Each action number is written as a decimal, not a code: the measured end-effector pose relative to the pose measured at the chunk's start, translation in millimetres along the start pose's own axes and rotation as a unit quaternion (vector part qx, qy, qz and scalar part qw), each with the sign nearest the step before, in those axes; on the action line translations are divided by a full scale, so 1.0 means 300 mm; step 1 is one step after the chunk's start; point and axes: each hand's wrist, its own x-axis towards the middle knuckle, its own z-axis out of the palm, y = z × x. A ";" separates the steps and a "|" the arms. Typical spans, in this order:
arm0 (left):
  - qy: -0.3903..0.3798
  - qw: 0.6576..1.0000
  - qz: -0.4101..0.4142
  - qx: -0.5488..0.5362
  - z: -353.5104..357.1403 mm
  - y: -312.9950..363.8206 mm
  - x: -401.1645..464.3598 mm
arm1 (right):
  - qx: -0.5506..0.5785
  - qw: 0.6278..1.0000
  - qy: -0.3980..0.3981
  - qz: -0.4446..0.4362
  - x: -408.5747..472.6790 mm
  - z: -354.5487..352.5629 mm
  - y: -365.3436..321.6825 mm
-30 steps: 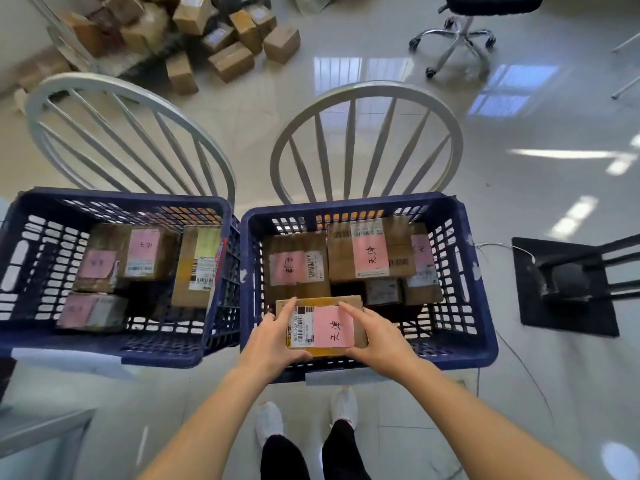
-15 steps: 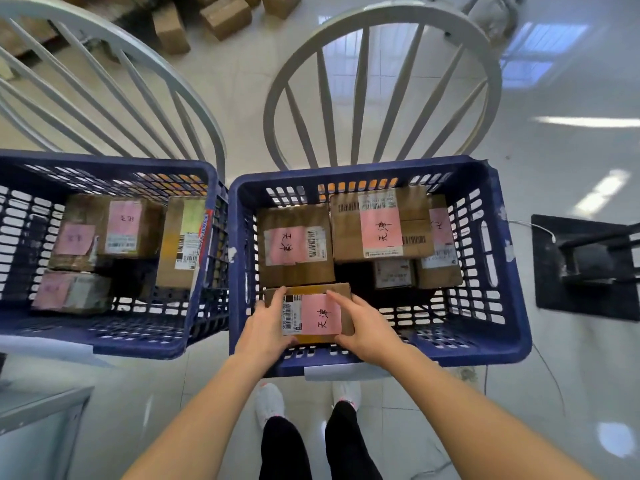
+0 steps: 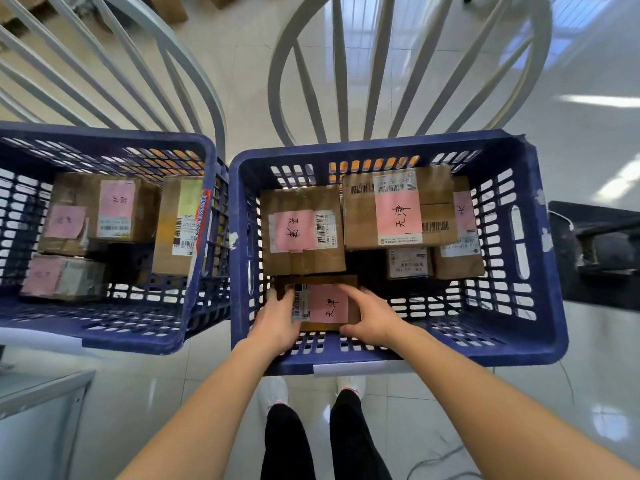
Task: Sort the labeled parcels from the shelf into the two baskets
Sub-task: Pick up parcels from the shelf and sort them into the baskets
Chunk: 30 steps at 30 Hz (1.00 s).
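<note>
Lower than a second ago, the small parcel (image 3: 325, 303) is now sitting down inside the right basket (image 3: 540, 341), near its front wall, just in front of another labeled box (image 3: 301, 230). Both hands are gripping it, left hand (image 3: 277, 320) and right hand (image 3: 375, 318) curling around its sides.

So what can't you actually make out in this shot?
- Left basket, head view: cut off by the left edge; its pink labels are too blurred to read.
- Held parcel: both hands cover its ends.
- Small parcel in the right basket: print too small, partly under the big box.
</note>
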 end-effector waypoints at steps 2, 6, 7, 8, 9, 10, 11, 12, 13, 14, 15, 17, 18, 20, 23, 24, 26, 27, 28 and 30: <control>0.000 1.000 -0.004 0.006 0.010 -0.003 0.013 | 0.005 1.000 0.004 -0.001 0.011 0.007 0.006; 0.014 1.000 -0.002 0.026 0.022 -0.005 0.015 | 0.022 1.000 0.013 -0.009 0.019 0.008 0.023; 0.018 1.000 -0.003 0.024 0.022 -0.005 0.014 | 0.026 1.000 0.013 -0.009 0.022 0.008 0.027; 0.021 1.000 -0.003 0.020 0.020 -0.005 0.014 | 0.027 1.000 0.013 -0.010 0.023 0.007 0.027; 0.023 1.000 -0.004 0.013 0.017 -0.004 0.012 | 0.028 0.999 0.012 -0.009 0.024 0.005 0.025; 0.025 1.000 -0.004 0.008 0.015 -0.002 0.009 | 0.029 1.000 0.010 -0.007 0.023 0.002 0.022; 0.027 1.000 -0.003 0.006 0.012 0.001 0.003 | 0.029 1.000 0.008 -0.006 0.023 -0.001 0.018; 0.031 1.000 -0.002 0.006 0.008 0.005 -0.003 | 0.028 1.000 0.007 -0.006 0.021 -0.004 0.015; 0.033 0.999 0.000 0.006 0.003 0.009 -0.011 | 0.024 1.000 0.004 -0.007 0.020 -0.008 0.012; 0.035 0.999 0.003 0.005 -0.002 0.012 -0.019 | 0.014 1.000 0.001 -0.008 0.016 -0.013 0.009; 0.038 0.999 0.008 0.003 -0.009 0.016 -0.028 | 0.001 1.000 -0.003 -0.007 0.011 -0.018 0.006; 0.044 0.999 0.019 0.000 -0.028 0.023 -0.049 | -0.022 1.000 -0.008 -0.003 -0.009 -0.034 -0.007; 0.049 0.999 0.025 0.000 -0.041 0.026 -0.062 | -0.032 0.999 -0.006 0.000 -0.026 -0.044 -0.019; 0.056 0.998 0.039 -0.001 -0.076 0.037 -0.098 | -0.058 0.998 0.005 0.001 -0.072 -0.072 -0.050; 0.069 0.996 0.055 0.000 -0.157 0.072 -0.173 | -0.120 0.992 0.041 -0.008 -0.166 -0.146 -0.119; 0.078 0.995 0.060 0.002 -0.192 0.085 -0.205 | -0.143 0.988 0.054 -0.013 -0.202 -0.180 -0.148; 0.101 0.992 0.069 0.008 -0.275 0.109 -0.278 | -0.186 0.979 0.075 -0.021 -0.278 -0.254 -0.217; 0.115 0.991 0.074 0.017 -0.325 0.120 -0.317 | -0.205 0.975 0.083 -0.027 -0.318 -0.294 -0.256; 0.130 0.988 0.077 0.033 -0.379 0.128 -0.356 | -0.222 0.970 0.092 -0.036 -0.357 -0.335 -0.300; 0.166 0.981 0.079 0.068 -0.504 0.143 -0.435 | -0.257 0.958 0.115 -0.057 -0.437 -0.419 -0.400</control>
